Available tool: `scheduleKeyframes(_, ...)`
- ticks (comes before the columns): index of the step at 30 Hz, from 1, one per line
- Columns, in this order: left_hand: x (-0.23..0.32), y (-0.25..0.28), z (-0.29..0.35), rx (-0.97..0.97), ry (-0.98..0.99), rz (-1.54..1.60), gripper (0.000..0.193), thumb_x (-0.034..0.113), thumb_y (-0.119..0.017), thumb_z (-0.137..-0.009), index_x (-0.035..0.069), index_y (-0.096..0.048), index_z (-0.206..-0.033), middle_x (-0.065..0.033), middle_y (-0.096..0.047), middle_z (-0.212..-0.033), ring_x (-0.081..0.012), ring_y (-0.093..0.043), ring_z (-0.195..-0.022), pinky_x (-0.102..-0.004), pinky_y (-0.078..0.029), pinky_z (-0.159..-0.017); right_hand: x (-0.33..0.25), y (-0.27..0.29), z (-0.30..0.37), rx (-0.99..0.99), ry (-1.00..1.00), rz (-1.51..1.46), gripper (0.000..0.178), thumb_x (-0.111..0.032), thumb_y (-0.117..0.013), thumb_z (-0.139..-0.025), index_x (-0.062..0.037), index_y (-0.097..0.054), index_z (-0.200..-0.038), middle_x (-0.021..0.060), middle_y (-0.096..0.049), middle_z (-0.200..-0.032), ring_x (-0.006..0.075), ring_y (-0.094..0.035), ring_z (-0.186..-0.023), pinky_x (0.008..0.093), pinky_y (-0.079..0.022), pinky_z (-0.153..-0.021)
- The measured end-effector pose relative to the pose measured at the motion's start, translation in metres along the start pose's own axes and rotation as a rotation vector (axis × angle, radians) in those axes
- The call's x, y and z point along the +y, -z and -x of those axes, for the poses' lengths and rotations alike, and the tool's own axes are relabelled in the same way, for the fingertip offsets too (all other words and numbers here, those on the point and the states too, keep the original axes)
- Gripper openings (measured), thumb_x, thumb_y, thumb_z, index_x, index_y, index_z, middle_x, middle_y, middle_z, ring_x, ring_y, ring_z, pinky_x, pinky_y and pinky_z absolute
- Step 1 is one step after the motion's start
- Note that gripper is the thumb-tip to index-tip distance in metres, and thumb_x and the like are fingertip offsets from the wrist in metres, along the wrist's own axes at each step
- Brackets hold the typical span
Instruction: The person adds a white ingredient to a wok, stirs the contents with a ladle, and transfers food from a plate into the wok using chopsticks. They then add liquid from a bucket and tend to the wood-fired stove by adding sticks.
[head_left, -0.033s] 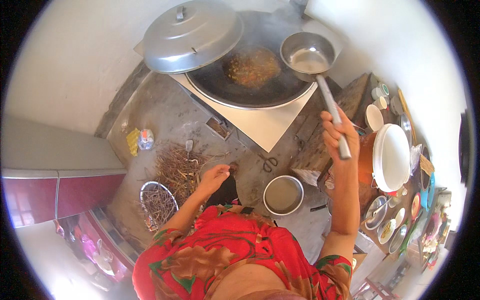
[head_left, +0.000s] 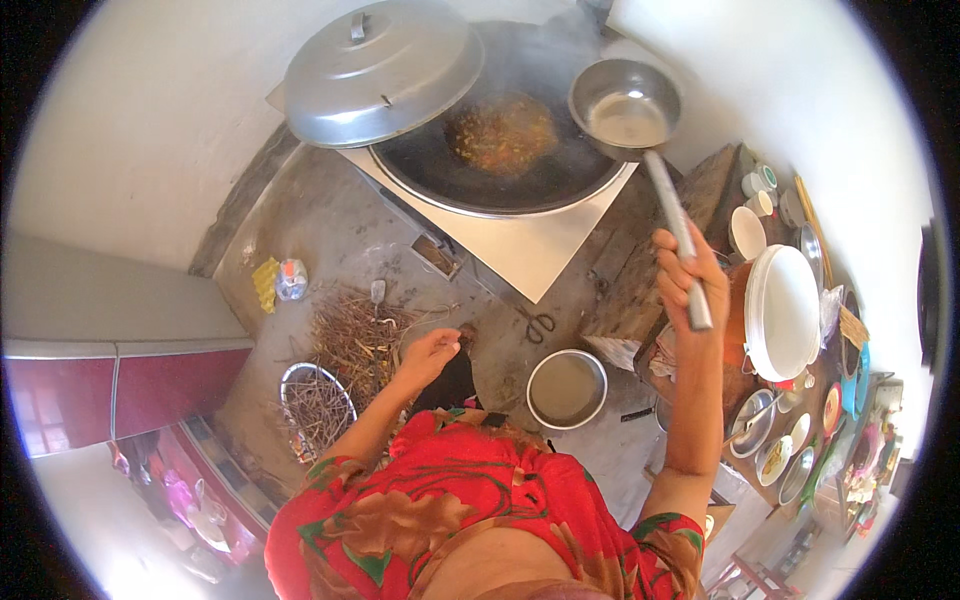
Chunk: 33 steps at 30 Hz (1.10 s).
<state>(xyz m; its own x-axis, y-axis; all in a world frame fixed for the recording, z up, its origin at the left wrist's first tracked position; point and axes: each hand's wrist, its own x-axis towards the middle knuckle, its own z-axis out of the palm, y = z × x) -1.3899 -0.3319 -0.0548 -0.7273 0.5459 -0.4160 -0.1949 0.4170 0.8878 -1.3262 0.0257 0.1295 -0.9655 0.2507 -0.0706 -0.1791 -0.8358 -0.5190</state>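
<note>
Slantwise, ladle (head_left: 657,172), bowl (head_left: 627,112) pointing forward-left, handle (head_left: 675,212) running back to right hand (head_left: 690,270).

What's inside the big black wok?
Inside the wok, chunky reddish-brown food sits in the middle. The silver lid hides part of the left side, and the food covers the bottom beneath it, so I can't see what's there.

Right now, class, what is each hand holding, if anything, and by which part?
The right hand grips the metal dipper by its long handle, close to the free end. The left hand holds nothing that can be seen.
</note>
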Motion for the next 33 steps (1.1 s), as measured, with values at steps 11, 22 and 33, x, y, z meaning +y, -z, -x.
scheduleKeyframes(11, -0.006, -0.034, -0.015, -0.122, -0.095, -0.033, 0.032, 0.023, -0.058, -0.083, 0.005, -0.056, -0.11, -0.0096, -0.062, -0.101, -0.018, -0.059, -0.091, -0.0301, -0.045, -0.081, -0.104, -0.017, 0.159, 0.25, 0.57, 0.329, 0.059, 0.01, -0.05, -0.074, 0.0152, -0.017, -0.123, 0.0166, -0.037, -0.1, 0.0075, -0.041, -0.053, 0.0166, -0.039, -0.036)
scheduleKeyframes(22, 0.003, -0.053, -0.02, -0.195, -0.067, -0.085, 0.03, 0.02, -0.057, -0.085, 0.002, -0.056, -0.109, -0.0085, -0.062, -0.1, -0.0163, -0.058, -0.09, -0.0304, -0.045, -0.08, -0.137, 0.015, 0.261, 0.565, 0.66, 0.815, 0.072, -0.001, -0.056, -0.071, 0.0046, -0.021, -0.134, 0.0107, -0.042, -0.093, 0.0029, -0.039, -0.051, 0.0127, -0.035, -0.032)
scheduleKeyframes(33, 0.008, -0.056, -0.024, -0.273, 0.02, -0.039, 0.028, 0.019, -0.056, -0.086, 0.005, -0.057, -0.11, -0.0042, -0.06, -0.102, -0.0131, -0.056, -0.09, -0.0276, -0.045, -0.076, -0.144, 0.041, 0.279, 0.951, 0.415, 0.83, 0.074, -0.002, -0.049, -0.065, -0.0012, -0.027, -0.136, 0.0095, -0.053, -0.078, 0.0108, -0.045, -0.04, 0.0222, -0.036, -0.031)
